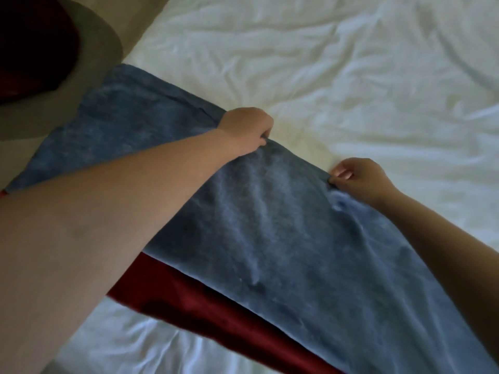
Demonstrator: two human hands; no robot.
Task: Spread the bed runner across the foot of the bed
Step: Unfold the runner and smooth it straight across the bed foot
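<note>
A blue bed runner (270, 225) lies diagonally across the white bed (324, 63), from upper left to lower right. Its red underside (205, 300) shows along the near edge. My left hand (247, 128) pinches the runner's far edge near the middle. My right hand (361, 179) pinches the same far edge a little further right. The cloth between the two hands is lifted slightly and wrinkled. My left forearm covers part of the runner's near left side.
The white sheet is creased on both sides of the runner. Beyond the bed's left edge lies beige floor (129, 20), with a dark red and grey round object (40, 49) in the upper left corner.
</note>
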